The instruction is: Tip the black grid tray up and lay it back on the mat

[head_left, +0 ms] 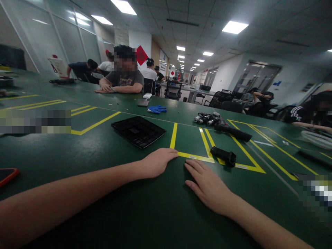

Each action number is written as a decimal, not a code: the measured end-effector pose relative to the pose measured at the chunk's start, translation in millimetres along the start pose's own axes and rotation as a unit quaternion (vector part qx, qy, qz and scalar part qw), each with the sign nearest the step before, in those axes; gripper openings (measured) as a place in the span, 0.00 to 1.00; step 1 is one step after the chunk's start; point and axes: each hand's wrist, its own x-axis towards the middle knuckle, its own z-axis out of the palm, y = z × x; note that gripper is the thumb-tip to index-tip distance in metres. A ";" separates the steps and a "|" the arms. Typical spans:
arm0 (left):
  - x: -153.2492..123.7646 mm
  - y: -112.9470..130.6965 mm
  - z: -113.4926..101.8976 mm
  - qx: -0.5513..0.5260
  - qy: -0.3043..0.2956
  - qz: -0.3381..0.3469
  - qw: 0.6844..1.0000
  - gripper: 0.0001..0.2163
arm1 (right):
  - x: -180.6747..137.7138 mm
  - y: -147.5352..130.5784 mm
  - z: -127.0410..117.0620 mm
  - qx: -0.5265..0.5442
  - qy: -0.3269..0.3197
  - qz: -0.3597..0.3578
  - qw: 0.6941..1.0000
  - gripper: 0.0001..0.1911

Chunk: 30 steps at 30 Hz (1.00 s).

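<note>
My left hand [157, 162] lies flat on the green table [145, 207], fingers stretched toward a yellow tape line, holding nothing. My right hand [207, 185] also rests palm down with its fingers apart, just below that tape line and empty. A short black cylinder [223, 156] lies on the tape a little beyond my right hand. A black tray [138, 131] sits beyond my left hand. Farther right lie a long black tube [233, 132] and a cluster of small metal and black parts [207, 119].
A blue glove [157, 109] and a small white box [147, 96] lie at mid-table. A red-edged phone [7, 174] sits at the left edge. A person sits across the table with folded arms; other people sit at the far left and right.
</note>
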 end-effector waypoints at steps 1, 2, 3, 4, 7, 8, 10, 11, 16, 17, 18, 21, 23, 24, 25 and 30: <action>-0.5 0.7 -1.1 0.008 0.000 -0.003 1.000 0.17 | 0.2 1.6 -1.7 0.007 -0.008 -0.003 1.000 0.26; -2.2 2.8 -3.8 0.019 0.008 -0.004 1.000 0.17 | 0.5 6.3 -3.7 0.007 -0.002 -0.002 1.000 0.25; -5.3 7.2 -7.3 0.030 0.019 0.002 0.999 0.17 | 0.6 14.0 -5.7 -0.002 0.016 0.003 1.000 0.24; -9.7 14.0 -10.9 0.038 0.027 0.014 0.999 0.17 | 0.5 24.2 -7.5 -0.019 0.045 0.012 0.999 0.24; -27.0 45.1 -17.6 0.020 -0.017 0.110 0.994 0.20 | -2.3 63.9 -9.4 -0.108 0.150 0.080 0.979 0.24; -32.3 56.2 -17.9 0.007 -0.049 0.157 0.986 0.19 | -4.0 77.9 -8.6 -0.138 0.170 0.108 0.970 0.25; -40.0 73.9 -16.7 -0.012 -0.096 0.230 0.968 0.16 | -8.1 102.4 -5.5 -0.173 0.171 0.160 0.957 0.25; -42.0 79.5 -15.8 -0.018 -0.108 0.250 0.962 0.15 | -10.0 111.7 -3.7 -0.167 0.153 0.180 0.957 0.25; -40.6 80.8 -14.6 -0.020 -0.102 0.239 0.965 0.14 | -12.6 126.9 0.9 -0.094 0.088 0.219 0.967 0.25; -39.0 77.4 -15.5 -0.004 -0.089 0.238 0.967 0.14 | -12.3 126.0 0.7 -0.095 0.092 0.219 0.967 0.25; -37.0 73.1 -16.8 0.017 -0.073 0.237 0.969 0.14 | -12.0 124.8 0.3 -0.092 0.094 0.217 0.967 0.24; -26.7 53.9 -21.3 0.087 -0.019 0.192 0.977 0.14 | -12.0 122.4 -0.7 -0.078 0.096 0.218 0.968 0.25; -17.6 37.6 -23.0 0.126 0.002 0.093 0.988 0.13 | -12.4 122.2 -0.9 -0.075 0.095 0.222 0.967 0.25; -13.2 29.6 -22.9 0.136 0.007 0.036 0.990 0.14 | -12.6 122.4 -0.9 -0.073 0.094 0.225 0.967 0.25; -9.5 22.1 -22.2 0.138 0.006 -0.011 0.990 0.15 | -12.7 122.6 -0.8 -0.071 0.092 0.228 0.967 0.25; -3.5 3.9 -16.5 0.079 -0.017 -0.061 0.995 0.11 | -12.8 123.9 0.4 -0.069 0.097 0.221 0.968 0.25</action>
